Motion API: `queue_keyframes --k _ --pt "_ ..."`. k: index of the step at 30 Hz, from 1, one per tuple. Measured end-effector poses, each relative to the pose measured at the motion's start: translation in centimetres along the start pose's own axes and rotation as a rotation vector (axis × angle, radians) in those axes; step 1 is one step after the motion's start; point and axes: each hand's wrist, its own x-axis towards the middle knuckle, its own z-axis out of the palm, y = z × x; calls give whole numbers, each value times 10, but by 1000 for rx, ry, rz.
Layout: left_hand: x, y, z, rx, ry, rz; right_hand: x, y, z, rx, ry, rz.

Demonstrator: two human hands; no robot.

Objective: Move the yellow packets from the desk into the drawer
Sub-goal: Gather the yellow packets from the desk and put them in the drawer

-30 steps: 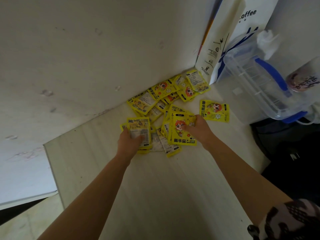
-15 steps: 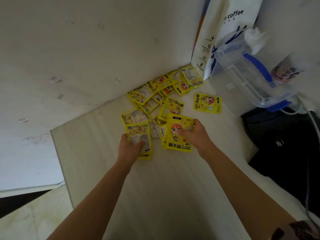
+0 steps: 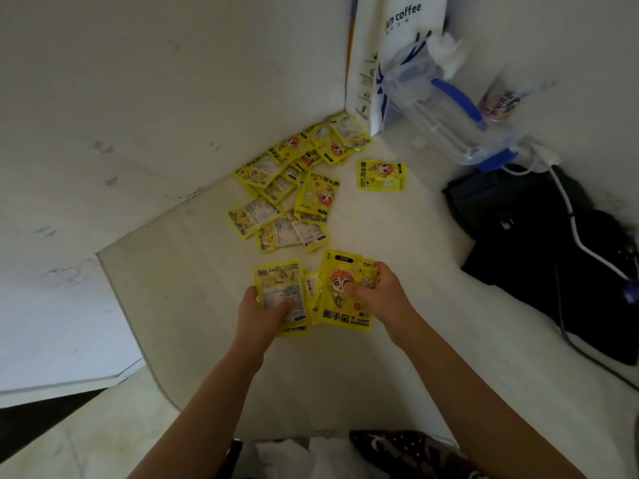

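Nearest to me, my two bare forearms reach out over the pale desk (image 3: 397, 392). My left hand (image 3: 257, 311) grips a small stack of yellow packets (image 3: 283, 295), thumb pressed across the top one, which lies printed-back up. My right hand (image 3: 378, 295) pinches another bunch of packets (image 3: 340, 295), thumb on the cartoon face of the front one, fingers curled round its far edge; this one shows the words "HAND WARMER" along its near end. The two handfuls sit just beside each other, edges close or overlapping. Beyond my hands, the rest of the yellow packets lie in a loose pile (image 3: 294, 195) on the desk, strewn toward the corner where the desk meets the white wall (image 3: 155, 98), some face up, some back up, many overlapping. One lone packet (image 3: 380, 175) lies apart, to the right of the pile. Farther right is a dark bag (image 3: 553, 257) with a white cable (image 3: 570, 216) running over it. At the far corner stand a white coffee bag (image 3: 401, 46) and a clear jug with blue trim (image 3: 446, 108).
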Motion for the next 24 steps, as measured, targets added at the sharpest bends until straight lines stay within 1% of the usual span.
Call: queue_keyframes --k 7,11,16,21,24 --pt "-28 -34 -30 122 -175 91 -56 49 25 17 97 19" --pt "-43 -57 -58 200 -295 115 -96 86 50 52 194 61" --pt "-66 -84 -83 286 -397 137 -150 124 75 125 311 97" --pt "-93 -100 -87 378 -508 183 -194 157 80 170 421 152" --pt "-111 -107 -77 437 -568 235 -221 178 74 203 502 146"
